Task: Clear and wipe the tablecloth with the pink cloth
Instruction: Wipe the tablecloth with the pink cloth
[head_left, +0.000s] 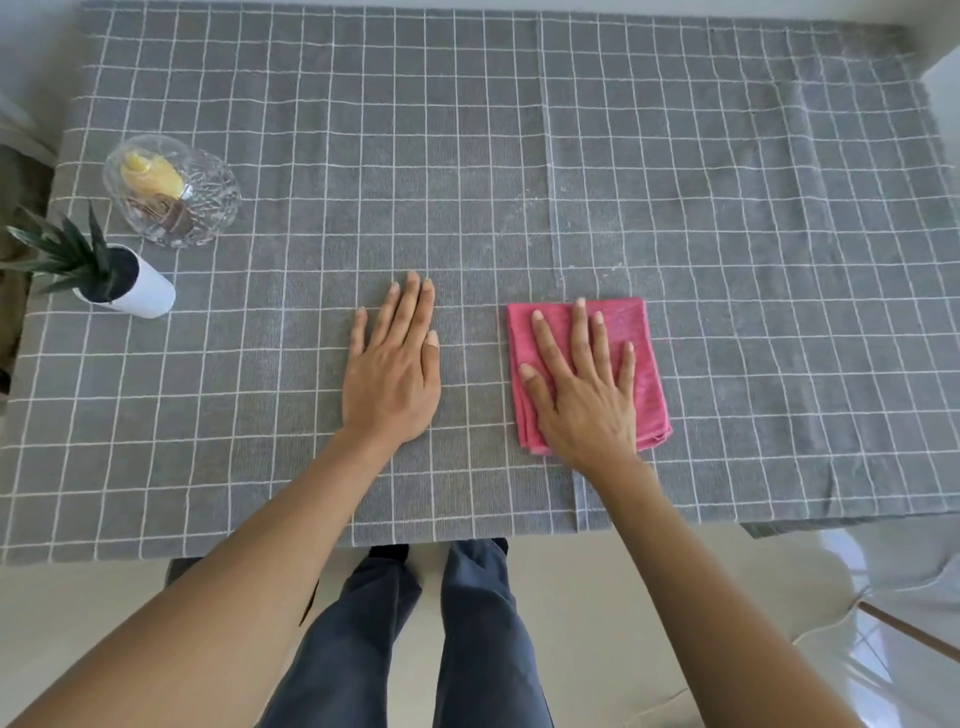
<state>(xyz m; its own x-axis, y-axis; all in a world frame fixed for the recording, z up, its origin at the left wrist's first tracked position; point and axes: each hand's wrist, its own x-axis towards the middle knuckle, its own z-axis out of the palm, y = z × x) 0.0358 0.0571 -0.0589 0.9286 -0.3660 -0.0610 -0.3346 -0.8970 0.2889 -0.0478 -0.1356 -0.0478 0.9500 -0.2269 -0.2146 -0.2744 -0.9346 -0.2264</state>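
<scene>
A grey tablecloth (519, 156) with a white grid covers the table. The folded pink cloth (647, 364) lies on it near the front edge, right of centre. My right hand (584, 384) presses flat on the pink cloth with fingers straight and spread. My left hand (392, 369) rests flat on the bare tablecloth to the left of the cloth, fingers straight, holding nothing.
A clear cut-glass bowl (208, 208) with a yellow item inside stands at the left side. In front of it is a small spiky plant in a white pot (150, 291). The table's front edge runs just above my legs; a chair leg shows at lower right.
</scene>
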